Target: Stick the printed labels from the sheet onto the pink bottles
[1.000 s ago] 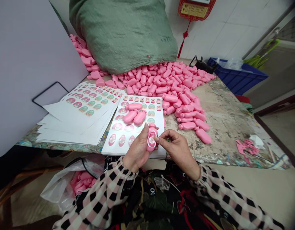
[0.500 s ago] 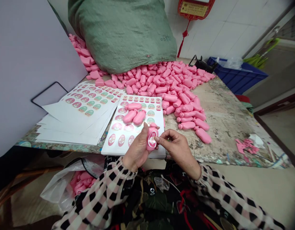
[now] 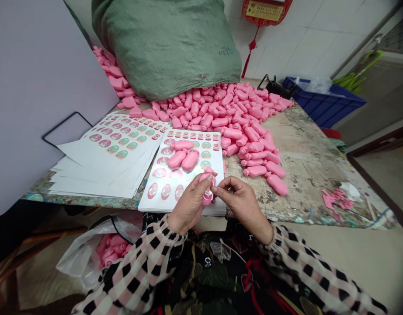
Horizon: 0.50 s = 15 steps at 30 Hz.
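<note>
My left hand [image 3: 191,199] is closed around a small pink plastic bottle [image 3: 208,201], held upright above the front edge of a sheet of stickers [image 3: 165,208]. The bottle carries an oval pink-and-white label on its front, partly covered by my left thumb. My right hand [image 3: 239,203] has its thumb and forefinger pinched together at the label's right edge. Whether anything is between those fingertips is hidden. Three pink bottles without visible labels [image 3: 182,155] lie on the sticker sheet just beyond my hands.
A large heap of pink bottles [image 3: 234,107] spreads from under a green sack [image 3: 168,48]. More sticker sheets [image 3: 99,175] are stacked at left. Pink scraps [image 3: 337,199] lie at right on the worn table [image 3: 303,162]. Beyond stands a blue crate [image 3: 329,107]; below left hangs a plastic bag [image 3: 80,258].
My left thumb has moved from beside the bottle onto its front, over part of the label. My right hand stays at the label's edge, almost unmoved.
</note>
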{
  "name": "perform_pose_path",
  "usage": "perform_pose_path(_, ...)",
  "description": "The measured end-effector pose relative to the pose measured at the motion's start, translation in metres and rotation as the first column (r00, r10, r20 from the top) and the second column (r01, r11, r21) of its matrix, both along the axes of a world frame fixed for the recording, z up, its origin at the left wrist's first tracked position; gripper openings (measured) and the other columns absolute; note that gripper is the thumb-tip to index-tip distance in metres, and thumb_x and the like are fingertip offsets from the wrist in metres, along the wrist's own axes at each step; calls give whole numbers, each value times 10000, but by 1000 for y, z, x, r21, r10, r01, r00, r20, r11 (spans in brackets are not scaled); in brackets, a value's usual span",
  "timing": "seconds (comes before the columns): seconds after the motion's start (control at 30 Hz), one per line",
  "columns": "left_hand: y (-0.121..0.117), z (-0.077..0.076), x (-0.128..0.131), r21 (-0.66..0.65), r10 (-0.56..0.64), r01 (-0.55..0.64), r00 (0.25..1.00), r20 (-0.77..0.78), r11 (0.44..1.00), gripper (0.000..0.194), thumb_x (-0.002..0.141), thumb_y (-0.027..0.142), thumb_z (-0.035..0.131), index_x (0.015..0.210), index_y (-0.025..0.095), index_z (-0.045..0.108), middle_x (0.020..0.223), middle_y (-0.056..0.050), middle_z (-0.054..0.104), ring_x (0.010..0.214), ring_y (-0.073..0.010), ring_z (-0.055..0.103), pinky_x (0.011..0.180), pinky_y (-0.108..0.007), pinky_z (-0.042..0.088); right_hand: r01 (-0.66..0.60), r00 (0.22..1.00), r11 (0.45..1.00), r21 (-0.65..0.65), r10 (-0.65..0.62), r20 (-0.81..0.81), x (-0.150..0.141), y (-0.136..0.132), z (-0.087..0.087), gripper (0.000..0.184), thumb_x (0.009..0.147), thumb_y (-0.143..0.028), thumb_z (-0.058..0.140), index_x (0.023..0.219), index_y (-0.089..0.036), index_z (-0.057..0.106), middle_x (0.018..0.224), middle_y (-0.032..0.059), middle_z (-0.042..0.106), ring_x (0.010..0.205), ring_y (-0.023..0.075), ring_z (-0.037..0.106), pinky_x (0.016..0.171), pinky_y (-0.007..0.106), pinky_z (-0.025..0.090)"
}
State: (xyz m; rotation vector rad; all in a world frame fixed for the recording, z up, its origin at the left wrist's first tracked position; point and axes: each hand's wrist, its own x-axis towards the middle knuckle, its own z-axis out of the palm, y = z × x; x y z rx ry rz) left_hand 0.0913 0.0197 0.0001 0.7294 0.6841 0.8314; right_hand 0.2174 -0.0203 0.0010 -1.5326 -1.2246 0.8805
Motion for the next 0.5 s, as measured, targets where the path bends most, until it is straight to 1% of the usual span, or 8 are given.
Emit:
perform_pose_path(0.17,0,0,0,-13,1,0,1000,24,1000,283,778,401,605,978,200,603,777,15,508,658,-84,476,563,-203,383,-9,1000,1000,-9,9,-17,-1,0,-1,219,718,-404,661,691,-199,588,671,-8,620,610,131,536,582,246,402)
perform_pose_path(0.23,0,1,1,-17,8,-8,999,39,1000,283,781,388,607,988,195,601,777,18,509,652,-77,480,585,-205,389,-3,1000,1000,-26,3,24,-1,0,-2,225,696,-407,678,703,-202,587,669,-15,613,600,128,524,564,239,390)
perform_pose_path(0.37,0,1,2,-14,25,-24,997,69,1000,266,793,364,601,988,184,596,815,11,531,677,-77,495,631,-211,401,12,985,999,-53,-3,172,-1,-1,-5,236,668,-417,697,739,-219,590,689,-27,613,594,122,501,532,226,356)
perform_pose_path(0.43,0,2,1,-21,26,-25,997,72,999,252,789,358,609,971,184,597,840,6,536,715,-85,504,640,-208,400,-7,980,998,-70,21,198,1,0,-6,241,662,-418,702,744,-223,585,682,-33,610,592,121,499,534,224,358)
perform_pose_path(0.5,0,2,1,-27,19,-17,998,64,999,227,787,349,615,946,188,599,839,11,524,724,-82,497,637,-201,394,-29,982,996,-86,45,184,4,2,-7,250,651,-417,709,744,-223,582,672,-34,610,595,123,507,544,228,373)
